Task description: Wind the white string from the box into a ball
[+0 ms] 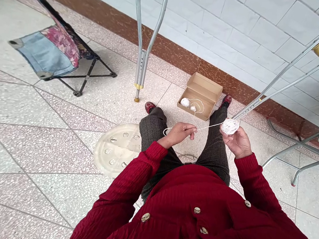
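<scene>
A ball of white yarn (230, 126) rests in my right hand (238, 141), whose fingers curl around it from below and the side. From the ball a white strand (210, 126) runs left to my left hand (180, 133), which pinches it between thumb and fingers. A loop of the strand sticks out behind the left wrist. Beyond my hands an open cardboard box (201, 93) sits on the floor between my feet. Inside it lie a white yarn ball (185, 102), a smaller white piece (193, 108) and loose loops of strand.
A metal crutch (141, 66) stands upright left of the box, and another crutch (289, 70) slants at the right. At the left is a folding chair (51, 50). A pale round plate-like stool top (114, 149) is beside my left leg. Metal chair legs (299, 147) stand far right.
</scene>
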Motion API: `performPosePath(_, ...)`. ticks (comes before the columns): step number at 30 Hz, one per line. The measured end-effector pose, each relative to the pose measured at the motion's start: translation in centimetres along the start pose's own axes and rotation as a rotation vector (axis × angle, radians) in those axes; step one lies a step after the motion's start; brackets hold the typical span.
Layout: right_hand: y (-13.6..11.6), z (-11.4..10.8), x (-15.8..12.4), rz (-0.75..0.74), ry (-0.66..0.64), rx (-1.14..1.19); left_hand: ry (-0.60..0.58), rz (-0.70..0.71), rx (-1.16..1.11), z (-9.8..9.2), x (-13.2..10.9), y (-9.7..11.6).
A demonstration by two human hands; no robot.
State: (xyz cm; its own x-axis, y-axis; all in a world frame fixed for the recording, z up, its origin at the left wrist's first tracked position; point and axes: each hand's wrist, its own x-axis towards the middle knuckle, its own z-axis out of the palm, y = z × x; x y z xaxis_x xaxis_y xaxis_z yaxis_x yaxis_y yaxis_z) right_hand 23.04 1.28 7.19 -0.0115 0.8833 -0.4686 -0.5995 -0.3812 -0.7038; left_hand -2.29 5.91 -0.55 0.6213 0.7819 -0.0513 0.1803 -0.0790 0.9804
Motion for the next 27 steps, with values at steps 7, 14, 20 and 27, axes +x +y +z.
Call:
performPosePath(7,-0.4,0.6,0.1,-0.01,0.001,0.121,-0.06,-0.013,-0.032,-1.5,-0.2,0.5)
performPosePath(14,-3.5,3.1,-2.1,-0.164,-0.101,-0.027,0.024,-0.057,0.351,-3.1,0.3,-1.5)
performPosePath(20,-5.3,5.0,-4.9,-0.217,-0.132,-0.112,0.393,0.08,0.522,-6.5,2.4,-1.1)
performPosePath(27,-5.1,4.5,-6.7,-0.229,-0.13,-0.093,0.46,-0.133,0.606,-10.9,4.3,-2.1)
